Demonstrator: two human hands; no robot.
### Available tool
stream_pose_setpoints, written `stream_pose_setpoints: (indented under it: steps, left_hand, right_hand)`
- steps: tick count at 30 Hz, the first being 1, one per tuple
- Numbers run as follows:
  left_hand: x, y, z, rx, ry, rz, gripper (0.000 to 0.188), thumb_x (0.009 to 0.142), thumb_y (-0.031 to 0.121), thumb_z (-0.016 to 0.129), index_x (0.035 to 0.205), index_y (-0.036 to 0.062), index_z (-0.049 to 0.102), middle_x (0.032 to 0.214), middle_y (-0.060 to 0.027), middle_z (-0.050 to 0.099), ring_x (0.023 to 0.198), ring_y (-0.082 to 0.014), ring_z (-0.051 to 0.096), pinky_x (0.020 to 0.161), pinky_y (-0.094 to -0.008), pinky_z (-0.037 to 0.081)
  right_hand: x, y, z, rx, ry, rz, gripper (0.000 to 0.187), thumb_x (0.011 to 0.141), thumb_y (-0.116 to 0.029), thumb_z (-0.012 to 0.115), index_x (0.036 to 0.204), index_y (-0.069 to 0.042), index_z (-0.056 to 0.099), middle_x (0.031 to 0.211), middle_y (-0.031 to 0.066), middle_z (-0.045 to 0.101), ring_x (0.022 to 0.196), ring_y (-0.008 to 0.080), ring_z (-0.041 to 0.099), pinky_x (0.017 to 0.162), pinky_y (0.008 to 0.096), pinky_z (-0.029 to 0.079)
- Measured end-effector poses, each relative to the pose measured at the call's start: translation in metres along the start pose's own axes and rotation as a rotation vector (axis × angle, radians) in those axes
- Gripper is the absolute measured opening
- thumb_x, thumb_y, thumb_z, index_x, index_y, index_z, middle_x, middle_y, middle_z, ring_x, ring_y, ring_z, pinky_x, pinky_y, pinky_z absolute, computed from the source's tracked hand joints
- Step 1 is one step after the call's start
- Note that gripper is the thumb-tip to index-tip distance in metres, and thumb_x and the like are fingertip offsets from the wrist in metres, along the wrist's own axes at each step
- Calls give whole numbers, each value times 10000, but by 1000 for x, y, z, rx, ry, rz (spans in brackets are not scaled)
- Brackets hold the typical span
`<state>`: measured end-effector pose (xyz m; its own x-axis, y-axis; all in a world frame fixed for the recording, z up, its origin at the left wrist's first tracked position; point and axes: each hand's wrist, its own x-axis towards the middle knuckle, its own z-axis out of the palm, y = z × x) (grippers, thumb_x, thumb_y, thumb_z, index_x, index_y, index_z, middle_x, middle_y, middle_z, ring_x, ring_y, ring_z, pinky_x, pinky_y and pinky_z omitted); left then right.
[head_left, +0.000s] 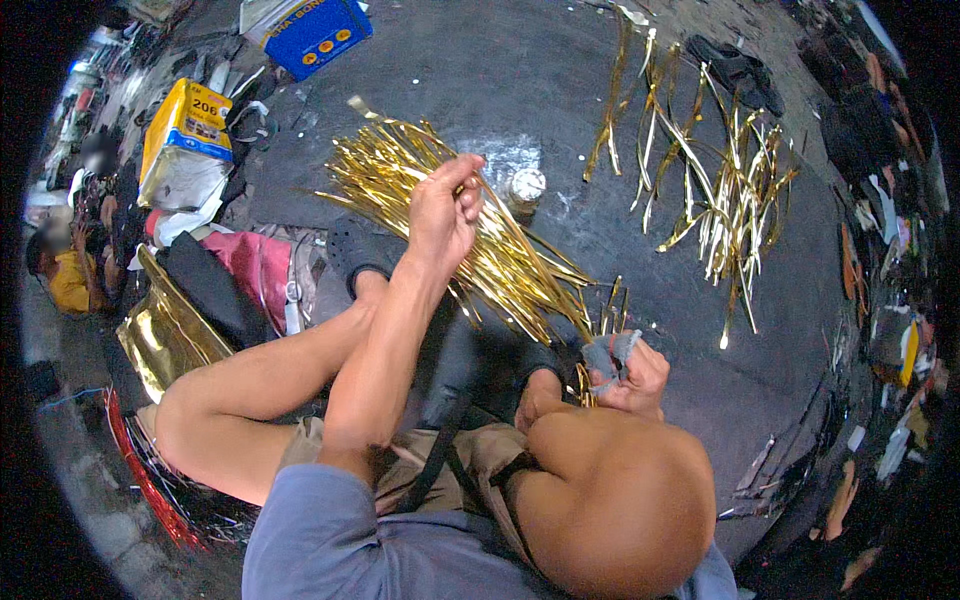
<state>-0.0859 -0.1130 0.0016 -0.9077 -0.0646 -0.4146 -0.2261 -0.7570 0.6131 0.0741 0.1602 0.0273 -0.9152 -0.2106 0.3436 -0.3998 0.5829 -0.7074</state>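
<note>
L hand [443,215] clenched round gold foil strips [470,235]; R hand [630,375] w/ taped fingers [610,352] pinches strip ends.

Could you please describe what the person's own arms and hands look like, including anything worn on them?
Both forearms are bare. A short blue-grey sleeve covers the left upper arm. The left hand wears nothing. The right hand has grey wrappings, like tape or cloth, around some fingertips.

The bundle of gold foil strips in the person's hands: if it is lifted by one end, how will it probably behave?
The gold foil strips look thin and ribbon-like, so they would probably droop and fan out. They seem light for their bulk. Their shiny surface suggests single strips may slip free, unless pinched as the left hand and right hand do.
</note>
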Motion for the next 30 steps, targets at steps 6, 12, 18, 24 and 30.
stream_pose_setpoints:
  steps: [6, 12, 18, 24, 30]
  left_hand:
    - [65, 70, -54, 51, 129, 242, 98, 905, 94, 669, 923, -2, 661, 711, -2, 542, 552, -67, 434, 450, -215, 321]
    - [84, 114, -75, 244, 288, 413, 111, 884, 91, 686, 947, 0, 677, 735, 0, 554, 559, -71, 445, 458, -220, 333]
    - [98, 129, -94, 164, 379, 508, 91, 869, 99, 720, 861, 20, 677, 695, 7, 574, 537, -68, 474, 443, -216, 353]
    - [86, 152, -86, -59, 136, 423, 242, 976, 292, 593, 851, 86, 621, 715, 0, 576, 591, -102, 489, 506, -255, 381]
    - [85, 115, -48, 187, 148, 377, 336, 911, 202, 653, 1178, -2, 656, 973, -50, 606, 717, -113, 510, 616, -239, 421]
  right_hand:
    - [-20, 13, -11, 37, -130, 19, 216, 736, -168, 716, 880, -20, 653, 718, 124, 585, 561, 289, 587, 507, 362, 447]
    - [-27, 27, -15, 25, -249, 43, 267, 767, -212, 721, 953, -24, 686, 750, 150, 621, 599, 313, 626, 520, 397, 470]
    - [-27, 27, -19, 8, -237, -72, 314, 787, -265, 727, 954, -6, 666, 728, 144, 602, 574, 322, 606, 492, 407, 448]
    - [-34, 35, -22, -112, -191, -116, 342, 802, -290, 720, 960, 6, 661, 743, 151, 611, 587, 329, 613, 491, 415, 453]
    - [-58, 44, -46, -424, -50, -199, 358, 764, -270, 714, 969, 16, 647, 822, 165, 628, 720, 338, 653, 557, 406, 500]
